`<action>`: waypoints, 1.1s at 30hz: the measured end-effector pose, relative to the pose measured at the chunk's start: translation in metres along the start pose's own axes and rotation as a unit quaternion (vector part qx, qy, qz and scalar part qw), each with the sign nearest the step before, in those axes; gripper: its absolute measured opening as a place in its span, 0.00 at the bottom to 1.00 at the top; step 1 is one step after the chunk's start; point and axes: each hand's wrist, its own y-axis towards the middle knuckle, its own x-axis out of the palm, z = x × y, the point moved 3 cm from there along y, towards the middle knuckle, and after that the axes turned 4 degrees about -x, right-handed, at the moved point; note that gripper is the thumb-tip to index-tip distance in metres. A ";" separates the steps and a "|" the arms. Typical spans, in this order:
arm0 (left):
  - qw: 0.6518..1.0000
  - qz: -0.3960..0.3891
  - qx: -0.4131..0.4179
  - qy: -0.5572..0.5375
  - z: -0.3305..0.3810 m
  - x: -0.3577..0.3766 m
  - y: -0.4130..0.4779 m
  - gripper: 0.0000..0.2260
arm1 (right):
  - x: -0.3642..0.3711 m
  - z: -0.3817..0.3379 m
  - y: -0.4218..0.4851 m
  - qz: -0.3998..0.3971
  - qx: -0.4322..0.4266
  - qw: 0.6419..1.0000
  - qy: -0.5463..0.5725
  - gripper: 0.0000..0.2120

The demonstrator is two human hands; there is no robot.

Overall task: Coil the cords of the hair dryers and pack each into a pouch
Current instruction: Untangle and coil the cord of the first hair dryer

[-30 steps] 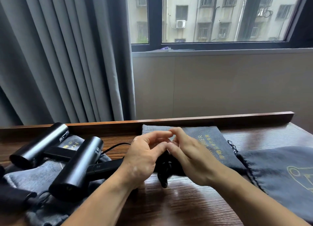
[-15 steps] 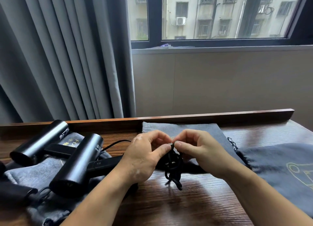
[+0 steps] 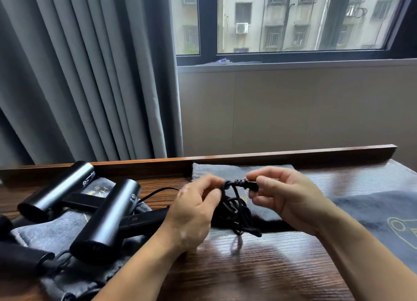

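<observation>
Grey curtains (image 3: 79, 75) hang at the far left above a dark wooden table (image 3: 248, 271) with a raised back rail. On the table's left side two black hair dryers lie across crumpled grey pouches (image 3: 52, 230). The rear hair dryer (image 3: 56, 188) is nearer the rail, and the front hair dryer (image 3: 106, 217) lies just beside it, its handle pointing right toward the person's hands.

The left forearm reaches in from the bottom edge. The left hand (image 3: 194, 212) is raised over the table with its back to the camera, fingers curled. Its thumb and forefinger pinch the top of the coiled cord (image 3: 237, 212). The black coil hangs between the two hands in front of the flat pouch (image 3: 214, 171) that lies against the rail. Whether its lowest loops touch the table cannot be told.

The right hand (image 3: 286, 197) is held level with the left, fingers curled inward. Its thumb and forefinger pinch the thick ribbed cord end (image 3: 246, 184), which lies horizontal between the hands. The right forearm runs off the lower right corner.

Further right a gold-printed pouch (image 3: 383, 212) lies flat on the table. Above it a window (image 3: 293, 18) looks onto an apartment block.
</observation>
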 end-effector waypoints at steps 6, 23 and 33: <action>0.994 -0.004 -0.067 -0.083 -0.010 0.016 0.000 0.08 | 0.012 -0.014 -0.007 0.095 -0.100 0.980 -0.140 0.09; 0.984 0.036 -0.051 -0.166 -0.008 0.028 -0.002 0.06 | 0.026 -0.003 -0.008 0.051 -0.102 0.961 -0.250 0.09; 0.991 0.084 0.081 -0.058 -0.004 0.016 -0.002 0.11 | 0.016 -0.001 -0.008 0.048 -0.042 0.950 -0.306 0.10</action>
